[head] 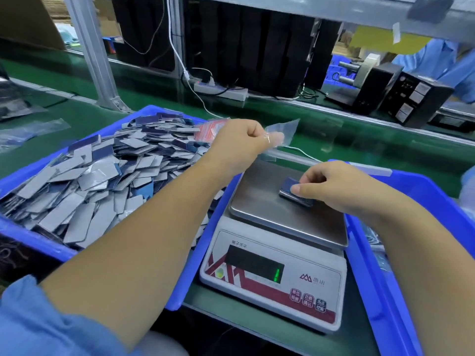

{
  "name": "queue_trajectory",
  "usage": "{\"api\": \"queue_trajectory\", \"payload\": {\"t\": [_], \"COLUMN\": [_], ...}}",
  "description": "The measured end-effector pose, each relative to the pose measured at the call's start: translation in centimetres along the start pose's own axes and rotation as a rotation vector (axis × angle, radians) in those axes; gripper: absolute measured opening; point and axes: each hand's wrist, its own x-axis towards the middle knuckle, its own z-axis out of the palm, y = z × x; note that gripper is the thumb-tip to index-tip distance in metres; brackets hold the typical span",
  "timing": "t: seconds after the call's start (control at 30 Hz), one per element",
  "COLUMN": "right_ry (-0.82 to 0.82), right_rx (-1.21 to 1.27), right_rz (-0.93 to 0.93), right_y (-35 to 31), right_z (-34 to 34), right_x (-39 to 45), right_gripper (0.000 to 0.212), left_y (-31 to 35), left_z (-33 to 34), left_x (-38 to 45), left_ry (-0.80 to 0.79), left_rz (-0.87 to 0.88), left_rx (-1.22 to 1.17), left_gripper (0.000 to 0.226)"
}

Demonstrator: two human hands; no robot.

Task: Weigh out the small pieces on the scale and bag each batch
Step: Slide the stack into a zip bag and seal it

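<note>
Scale display (pixel 254 263) mostly unreadable

Two hands are showing: one left hand (pixel 237 143) pinching one clear bag (pixel 281 134), one right hand (pixel 331 187) gripping one small stack of pieces (pixel 291 188); how many are lying in that stack, I cannot tell. One scale (pixel 272 253) is sitting between two blue bins, the left bin (pixel 180 291) and the right bin (pixel 401 291). The heap of grey and dark pieces (pixel 97 170) filling the left bin is running far too many to count. One red-and-white packet (pixel 208 132) is lying on that heap. One white power strip (pixel 221 91) is sitting behind, and two black boxes are standing at the right, one (pixel 370 86) beside the other (pixel 413 98).
</note>
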Motion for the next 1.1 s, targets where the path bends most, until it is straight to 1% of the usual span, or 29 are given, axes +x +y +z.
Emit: {"api": "queue_trajectory", "payload": {"t": [0.07, 0.17, 0.27, 0.33, 0.37, 0.43, 0.5, 0.53, 0.6, 0.67, 0.73, 0.8, 0.87, 0.9, 1.0, 1.1], "right_ry": [-0.012, -0.001, 0.01, -0.006, -0.025, -0.062, -0.071, -0.069, -0.077, -0.095, -0.073, 0.041, 0.147, 0.159, 0.124, 0.113], "right_rx": [-0.016, -0.032, 0.011, 0.047, 0.049, 0.037, 0.04, 0.058, 0.106, 0.123, 0.124, 0.11, 0.066, 0.031, -0.061, -0.13], "right_rz": [-0.011, -0.03, -0.051, -0.051, -0.051, -0.055, -0.061, -0.067, -0.087, -0.118, -0.173, -0.244, -0.288, -0.296, -0.28, -0.282], "right_y": [0.0, 0.0, 0.0, -0.1, -0.2, -0.4, -0.6, -0.7, -0.7, -1.0, -1.1, -1.2, -1.3, -1.3, -1.1, -0.9], "right_z": [0.0, 0.0, -0.1, -0.1, -0.2, -0.3, -0.3, -0.3, -0.2, -0.1, -0.1, 0.1, 0.3, 0.5, 1.0, 0.9], "right_x": [-0.1, -0.2, -0.3, -0.4, -0.5, -0.6, -0.8, -0.9, -1.0, -1.3, -1.3, -1.1, -1.0, -0.9, -0.8, -0.9], "right_gripper": [0.028, 0.029, 0.03, 0.03, 0.028, 0.021, 0.015, 0.015, 0.018, 0.019, 0.019, 0.02, 0.021, 0.022, 0.02, 0.021], "left_y": [-0.1, 0.0, 0.0, 0.0, 0.1, 0.1, 0.2, 0.2, 0.2, 0.2, 0.4, 0.5, 0.5, 0.5, 0.4, 0.7], "left_z": [0.0, 0.2, 0.3, 0.2, 0.2, 0.2, 0.2, 0.2, 0.2, 0.2, 0.3, 0.4, 0.4, 0.4, 0.5, 0.4], "left_x": [0.0, -0.2, -0.3, -0.3, -0.4, -0.5, -0.5, -0.5, -0.6, -0.7, -0.7, -0.8, -0.8, -0.8, -0.8, -0.8], "left_ry": [-0.028, -0.138, -0.15, -0.151, -0.157, -0.166, -0.169, -0.164, -0.151, -0.139, -0.118, -0.088, -0.099, -0.12, -0.172, -0.138], "left_rz": [-0.008, -0.017, -0.034, -0.04, -0.044, -0.049, -0.058, -0.06, -0.066, -0.068, -0.069, -0.073, -0.085, -0.093, -0.12, -0.151], "left_rx": [0.001, 0.016, 0.018, 0.025, 0.025, 0.038, 0.081, 0.098, 0.096, 0.035, 0.001, -0.016, -0.014, -0.007, 0.003, -0.027], "left_gripper": [0.051, 0.033, 0.021, 0.008, 0.006, 0.013, 0.013, 0.017, 0.034, 0.039, 0.039, 0.04, 0.041, 0.038, 0.027, 0.019]}}
